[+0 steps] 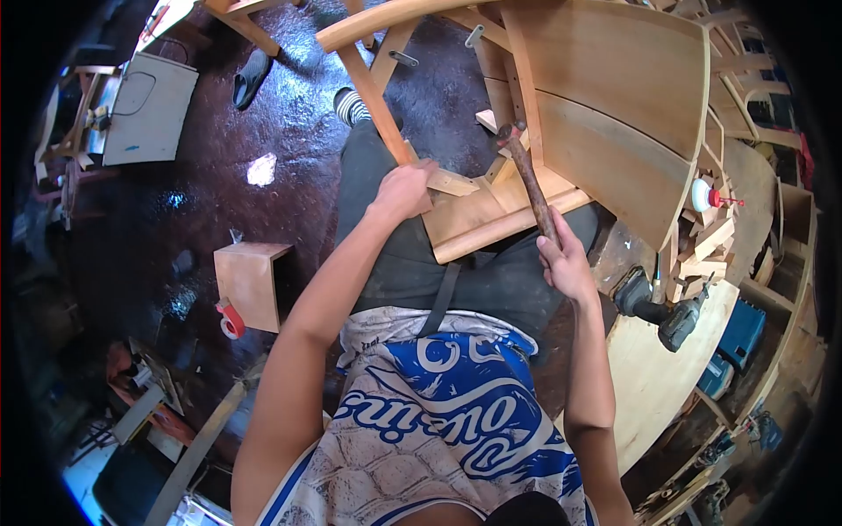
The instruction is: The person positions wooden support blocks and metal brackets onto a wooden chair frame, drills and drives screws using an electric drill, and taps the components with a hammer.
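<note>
A wooden chair frame (377, 107) with a broad panel lies tipped across my lap. My left hand (406, 189) is closed around its lower corner, where a slat meets a short wooden piece (453, 182); the fingertips are partly hidden. In my right hand (566, 259) is a hammer (527, 180), gripped near the end of its brown handle. The reddish hammer head is over the inside of the frame, close to small wooden blocks; whether it touches them I cannot tell. A rounded wooden rail (513, 225) crosses my thighs.
A cordless drill (660, 311) lies on a pale board (680, 373) at my right, near wood offcuts (706, 250) and a glue bottle (704, 196). Left of me, a wooden box (248, 279) and red tape roll (230, 319) sit on the dark floor. A shoe (252, 79) lies farther off.
</note>
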A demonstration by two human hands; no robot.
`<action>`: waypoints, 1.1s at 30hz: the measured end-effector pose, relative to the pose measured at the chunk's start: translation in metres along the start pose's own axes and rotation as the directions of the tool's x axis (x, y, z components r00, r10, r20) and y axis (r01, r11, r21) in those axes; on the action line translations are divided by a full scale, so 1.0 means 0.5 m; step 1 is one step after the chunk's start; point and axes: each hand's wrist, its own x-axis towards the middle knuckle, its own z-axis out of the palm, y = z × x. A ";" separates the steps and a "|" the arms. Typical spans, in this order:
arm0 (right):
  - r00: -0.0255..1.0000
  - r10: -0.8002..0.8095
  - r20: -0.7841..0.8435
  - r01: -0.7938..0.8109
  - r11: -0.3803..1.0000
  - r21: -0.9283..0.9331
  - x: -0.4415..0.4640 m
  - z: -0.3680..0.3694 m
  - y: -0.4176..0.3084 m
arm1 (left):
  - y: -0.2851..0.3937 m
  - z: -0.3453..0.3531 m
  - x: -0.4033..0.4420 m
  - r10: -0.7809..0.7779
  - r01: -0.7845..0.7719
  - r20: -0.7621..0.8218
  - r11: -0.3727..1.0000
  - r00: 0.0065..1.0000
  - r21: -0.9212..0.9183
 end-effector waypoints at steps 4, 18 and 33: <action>0.995 0.102 0.012 -0.103 0.990 0.100 -0.014 0.009 0.004 | -0.021 -0.009 -0.044 0.065 -0.125 -0.515 0.989 0.854 -0.082; 0.962 -0.045 0.270 0.061 0.997 -0.050 0.077 0.058 0.058 | -0.109 -0.004 0.021 -0.276 0.241 -0.689 0.959 0.671 -0.150; 0.977 -0.214 0.018 0.215 0.973 -0.085 0.082 0.055 -0.007 | -0.146 -0.002 0.031 -0.423 0.279 -0.561 0.903 0.712 -0.327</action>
